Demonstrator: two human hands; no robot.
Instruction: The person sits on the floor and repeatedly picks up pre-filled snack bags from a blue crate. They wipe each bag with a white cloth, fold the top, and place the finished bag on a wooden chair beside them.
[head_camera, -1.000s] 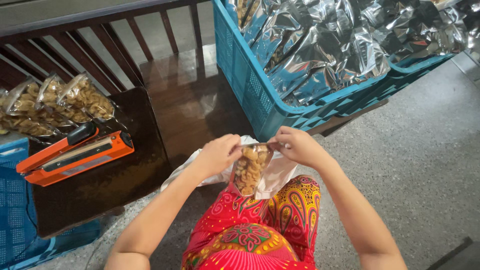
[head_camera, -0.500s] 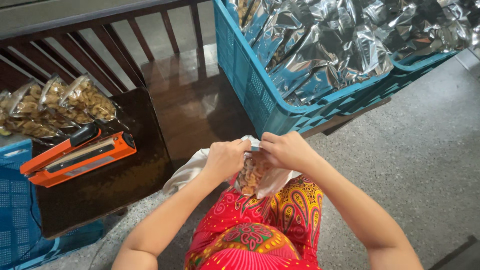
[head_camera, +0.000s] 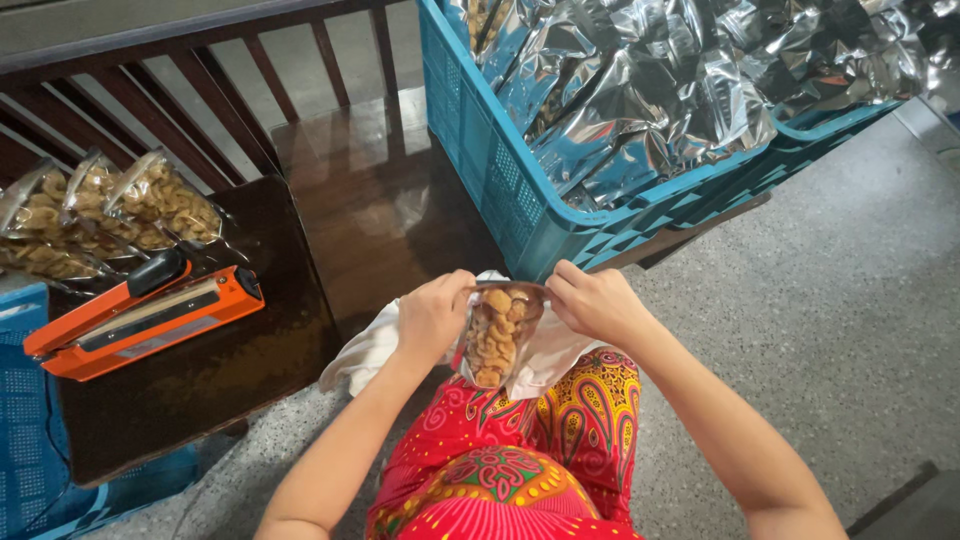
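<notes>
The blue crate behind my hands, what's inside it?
The blue crate is heaped with crinkled silver foil pouches; one near its back corner shows tan snack pieces. What lies beneath the top layer is covered, and so is the crate's bottom.

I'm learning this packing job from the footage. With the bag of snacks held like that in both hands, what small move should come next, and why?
Probably press the mouth flat and carry it left to the orange heat sealer. The left hand and right hand pinch the top edge of the clear snack bag, which looks filled. Similar filled bags lie just behind the sealer.
</notes>
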